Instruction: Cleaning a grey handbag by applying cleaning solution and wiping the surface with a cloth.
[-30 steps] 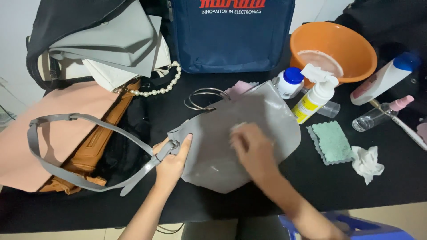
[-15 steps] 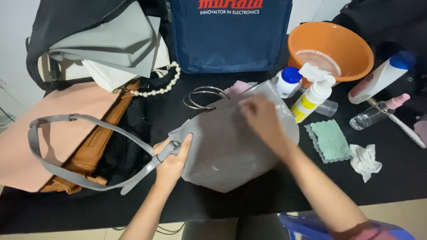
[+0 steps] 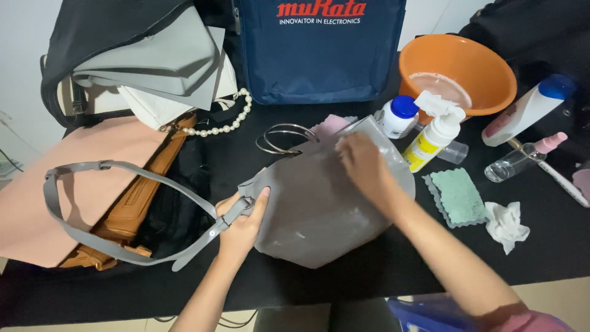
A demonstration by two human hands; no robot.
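Note:
A grey leather handbag (image 3: 319, 215) lies flat on the black table (image 3: 381, 270), its long grey strap (image 3: 92, 240) looping off to the left. My left hand (image 3: 243, 224) grips the bag's left edge where the strap joins. My right hand (image 3: 362, 166) presses down on the bag's upper right part, fingers bunched over a small white cloth that barely shows. Two metal ring handles (image 3: 279, 138) lie just above the bag.
An orange basin (image 3: 458, 71), a white pump bottle (image 3: 433, 132), a blue-capped jar (image 3: 398, 115), a green cloth (image 3: 458, 197) and a crumpled tissue (image 3: 507, 224) sit to the right. Pink, tan, white and grey bags (image 3: 123, 154) pile up at left, a navy bag (image 3: 319, 49) behind.
My right hand has swept from the bag's middle up toward its upper right corner. My left hand has kept its grip on the bag's left edge.

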